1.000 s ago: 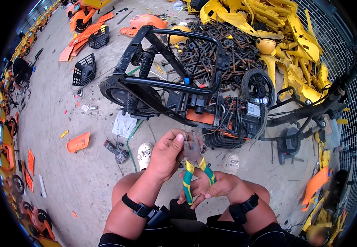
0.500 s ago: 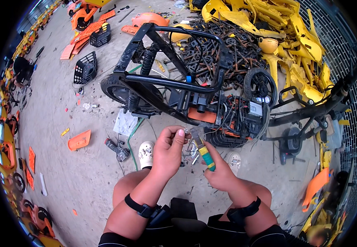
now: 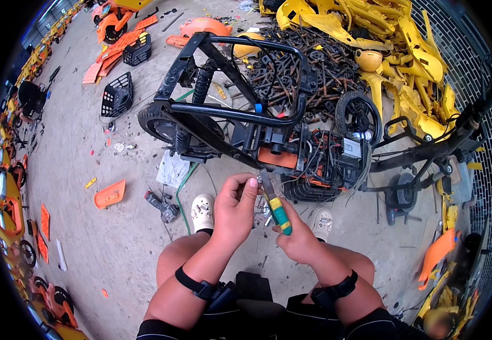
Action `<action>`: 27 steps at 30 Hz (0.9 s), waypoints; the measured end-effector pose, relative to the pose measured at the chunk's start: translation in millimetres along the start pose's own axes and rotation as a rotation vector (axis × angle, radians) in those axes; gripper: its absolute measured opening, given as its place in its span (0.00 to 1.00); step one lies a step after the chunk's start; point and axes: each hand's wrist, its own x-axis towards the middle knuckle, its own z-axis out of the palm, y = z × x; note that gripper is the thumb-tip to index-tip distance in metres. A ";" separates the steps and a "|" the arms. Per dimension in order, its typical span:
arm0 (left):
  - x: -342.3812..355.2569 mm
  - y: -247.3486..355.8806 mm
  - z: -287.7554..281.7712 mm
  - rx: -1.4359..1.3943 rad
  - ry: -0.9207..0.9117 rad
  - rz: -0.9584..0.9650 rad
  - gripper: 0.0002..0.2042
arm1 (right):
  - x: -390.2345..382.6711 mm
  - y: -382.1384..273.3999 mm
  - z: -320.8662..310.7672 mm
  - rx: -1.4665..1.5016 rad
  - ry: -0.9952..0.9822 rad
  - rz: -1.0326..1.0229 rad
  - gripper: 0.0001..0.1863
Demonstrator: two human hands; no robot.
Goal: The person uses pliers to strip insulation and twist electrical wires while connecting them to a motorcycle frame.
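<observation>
Two Hands on Pliers at Scooter Frame

Green-and-yellow-handled pliers [image 3: 276, 208] are gripped by the closed right hand [image 3: 300, 241], tip raised toward the black scooter frame [image 3: 229, 113]. The tip is pinched by the left hand [image 3: 234, 208], fingers closed. White shoes [image 3: 203, 211] are seen below on the concrete floor [image 3: 87, 238].

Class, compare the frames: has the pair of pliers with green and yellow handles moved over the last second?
Yes. The pliers in the right hand have risen from over the thighs toward the black scooter frame, handles now closed.

1 head camera (fisheye) looks steeply down, close over the hands [image 3: 263, 218].
</observation>
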 end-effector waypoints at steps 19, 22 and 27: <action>1.4 2.1 -2.5 0.084 -0.002 -0.052 0.09 | 2.3 -8.2 -1.7 -0.093 0.016 0.085 0.37; 1.5 -0.1 -4.8 0.070 0.001 -0.051 0.09 | 1.9 -8.9 -1.1 -0.036 -0.026 0.105 0.38; 1.3 2.5 -4.7 0.140 0.004 -0.052 0.10 | 8.9 19.6 0.3 0.028 -0.075 0.005 0.42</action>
